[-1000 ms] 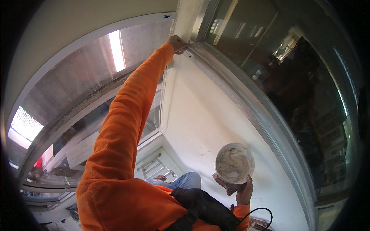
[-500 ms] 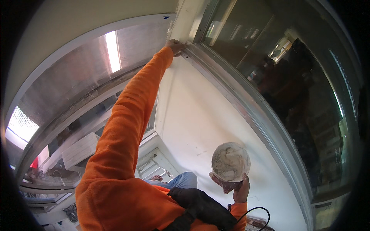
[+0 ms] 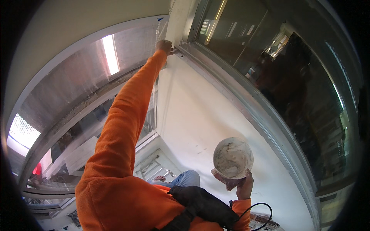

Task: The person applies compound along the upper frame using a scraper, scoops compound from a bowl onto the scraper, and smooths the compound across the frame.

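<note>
My left hand [image 3: 165,46] is stretched far up to the wall corner, close to the end of the metal window frame [image 3: 231,84]. Its fingers are bent together; what they hold, if anything, is too small to make out. Low on the right, my right hand [image 3: 244,186] grips a round white tub [image 3: 233,158] from below and the side. Pale, wet-looking filler paste is smeared inside it. A reddish-brown flat piece [image 3: 226,181] pokes out under the tub, beside my fingers; its kind is unclear.
A beaded blind cord [image 3: 161,29] hangs beside my left hand. Dark window glass [image 3: 285,77] fills the right, above a white wall [image 3: 192,111]. Another window [image 3: 69,73] curves along the left. A black strapped pouch [image 3: 200,204] with a cable [image 3: 269,211] sits at my chest.
My left hand has shifted slightly left, away from the window frame's end. The tub in my right hand appears slightly farther right and higher. The whole view has shifted a little.
</note>
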The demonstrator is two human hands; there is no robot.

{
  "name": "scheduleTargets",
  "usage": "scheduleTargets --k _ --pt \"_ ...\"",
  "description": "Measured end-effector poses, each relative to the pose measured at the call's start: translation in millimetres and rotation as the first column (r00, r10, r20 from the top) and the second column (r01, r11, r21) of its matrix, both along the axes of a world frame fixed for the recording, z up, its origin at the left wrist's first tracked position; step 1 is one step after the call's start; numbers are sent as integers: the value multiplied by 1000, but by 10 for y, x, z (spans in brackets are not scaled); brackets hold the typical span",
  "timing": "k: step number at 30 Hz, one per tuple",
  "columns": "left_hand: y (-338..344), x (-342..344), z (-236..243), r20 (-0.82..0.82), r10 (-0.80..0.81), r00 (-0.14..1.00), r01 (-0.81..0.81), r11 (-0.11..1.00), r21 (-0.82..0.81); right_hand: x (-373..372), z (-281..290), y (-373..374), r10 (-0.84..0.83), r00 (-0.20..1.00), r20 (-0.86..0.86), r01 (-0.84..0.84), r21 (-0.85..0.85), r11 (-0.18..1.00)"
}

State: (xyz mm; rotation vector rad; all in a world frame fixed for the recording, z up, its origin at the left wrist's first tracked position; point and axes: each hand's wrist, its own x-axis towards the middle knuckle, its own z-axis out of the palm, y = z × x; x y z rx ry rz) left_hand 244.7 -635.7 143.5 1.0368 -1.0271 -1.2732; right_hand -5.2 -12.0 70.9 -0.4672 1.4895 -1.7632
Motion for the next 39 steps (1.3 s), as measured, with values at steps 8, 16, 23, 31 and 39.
scheduleTargets --k 8,16,23,31,39 --pt "470 414 -87 581 508 636 152 656 -739 -90 -160 -61 151 981 -121 -146 48 988" --pt "618 327 -21 677 515 525 185 708 -682 -150 -209 -29 137 988 -75 -134 41 990" --pt "32 373 -103 562 194 804 183 819 -544 -113 -158 -78 205 969 -136 -190 113 975" --pt "394 226 -59 431 268 862 94 751 -654 -81 -67 -22 127 992 -22 -125 50 991" --pt "481 309 -88 564 539 626 141 632 -762 27 27 -114 86 996 11 -86 29 996"
